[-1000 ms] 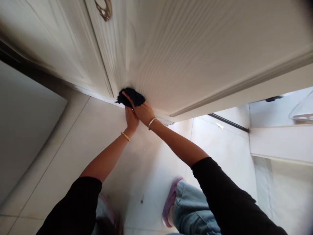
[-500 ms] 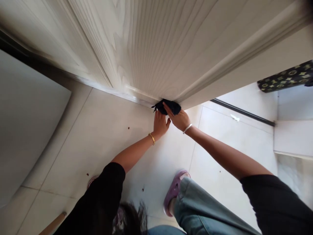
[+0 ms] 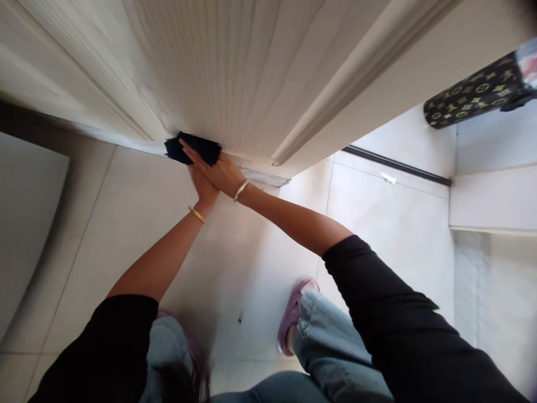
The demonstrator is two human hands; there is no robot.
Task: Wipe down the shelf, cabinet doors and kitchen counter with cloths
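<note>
A folded black cloth lies pressed against the lower edge of a pale wood-grain door. My right hand lies over the cloth with its fingers stretched along it, holding it to the door. Tucked under the right one, my left hand reaches up to the same cloth; its fingertips are hidden behind the cloth and the right hand. A silver bangle circles the right wrist and a gold one the left.
At the left stands a grey flat-sided panel. A dark patterned cylinder is beyond the door at the right, near a black floor track. A white scrap and a small dark speck lie on the tiled floor.
Both hands and the cloth have moved left along the door's bottom edge, away from its right corner. My right hand now overlaps the left one more.
</note>
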